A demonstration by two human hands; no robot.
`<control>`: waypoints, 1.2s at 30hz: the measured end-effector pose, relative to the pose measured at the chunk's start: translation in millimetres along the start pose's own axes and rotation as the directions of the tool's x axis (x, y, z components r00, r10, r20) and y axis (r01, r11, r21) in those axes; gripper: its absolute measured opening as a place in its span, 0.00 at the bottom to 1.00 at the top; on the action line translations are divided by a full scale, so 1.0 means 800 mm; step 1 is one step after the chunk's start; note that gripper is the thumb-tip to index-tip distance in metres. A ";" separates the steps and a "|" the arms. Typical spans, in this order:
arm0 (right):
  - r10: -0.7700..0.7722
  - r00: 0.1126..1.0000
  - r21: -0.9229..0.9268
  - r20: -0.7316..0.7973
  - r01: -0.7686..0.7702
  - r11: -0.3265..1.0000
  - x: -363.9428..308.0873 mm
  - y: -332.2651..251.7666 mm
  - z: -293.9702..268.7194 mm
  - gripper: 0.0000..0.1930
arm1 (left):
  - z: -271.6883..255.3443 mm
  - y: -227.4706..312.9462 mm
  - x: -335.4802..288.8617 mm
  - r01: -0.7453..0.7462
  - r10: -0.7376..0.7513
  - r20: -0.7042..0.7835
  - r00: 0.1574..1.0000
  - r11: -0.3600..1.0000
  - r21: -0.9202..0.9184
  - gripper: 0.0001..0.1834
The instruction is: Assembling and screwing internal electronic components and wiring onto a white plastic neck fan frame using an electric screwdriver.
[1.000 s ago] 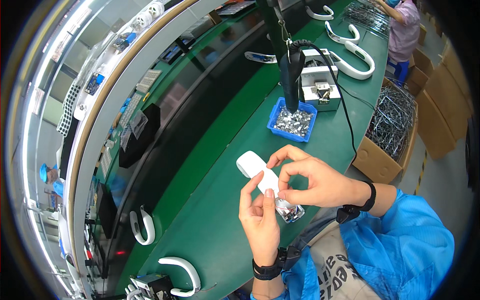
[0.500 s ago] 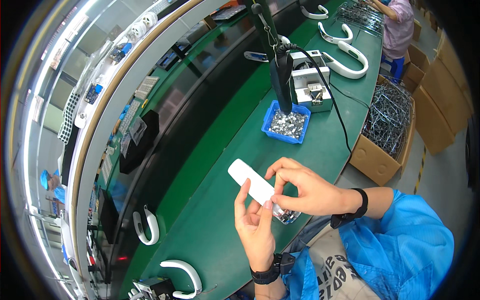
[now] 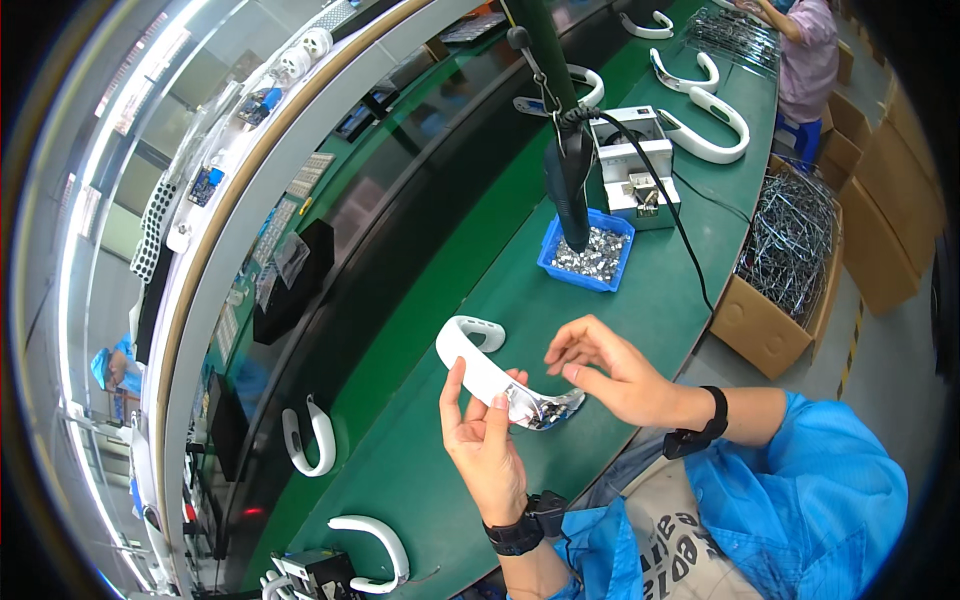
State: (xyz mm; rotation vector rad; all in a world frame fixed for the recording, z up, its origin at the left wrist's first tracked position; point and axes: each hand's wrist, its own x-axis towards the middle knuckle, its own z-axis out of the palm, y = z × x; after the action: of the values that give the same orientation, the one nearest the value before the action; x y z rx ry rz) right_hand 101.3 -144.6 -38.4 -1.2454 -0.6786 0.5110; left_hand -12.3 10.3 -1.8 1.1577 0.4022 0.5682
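Along the bench's left edge: two white curved shells lie on the green bench [image 3: 420, 300] — one [image 3: 308, 437] near the dark strip, another [image 3: 372, 550] closer to your side, well apart from your hands.

Your left hand [image 3: 487, 445]: palm turned up, fingers curled around the lower part of a white curved shell [image 3: 492, 368]; thumb and fingertips pinch it from both sides, so the grip is closed on it.

The shell: held above the bench in front of you, its rounded white end pointing up and left, its open end showing metal and circuit parts toward your right hand.

Your right hand [image 3: 612, 370]: fingers loosely spread and half bent, tips just beside the shell's open end. You may be touching it — the view is too small to tell, and nothing shows in the fingers.

Beyond your hands: a blue tray [image 3: 587, 256] of small metal parts, with a dark hanging screwdriver [image 3: 569, 185] above it.

Far right: a cardboard box [image 3: 780, 310] heaped with wire pieces, beside the bench.
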 end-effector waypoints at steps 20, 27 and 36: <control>-0.233 0.970 -0.024 -0.075 0.232 0.972 0.155 -0.051 -0.151 0.21 | 0.012 0.000 0.004 0.073 -0.075 0.028 0.997 0.995 0.070 0.37; -0.373 0.895 -0.051 -0.245 0.372 0.927 0.162 -0.049 -0.244 0.15 | 0.013 -0.004 0.003 0.068 -0.072 0.037 0.997 0.992 0.111 0.36; -0.401 0.882 -0.155 -0.246 0.373 0.915 0.179 -0.029 -0.261 0.42 | 0.038 -0.006 0.004 0.060 -0.059 -0.008 0.998 0.987 0.147 0.35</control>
State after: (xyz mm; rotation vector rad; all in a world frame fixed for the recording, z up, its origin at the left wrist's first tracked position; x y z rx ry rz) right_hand 350.0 -194.2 -25.1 -1.2069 -0.7015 -0.0320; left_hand 8.4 -11.8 4.9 1.2823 0.4867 0.4944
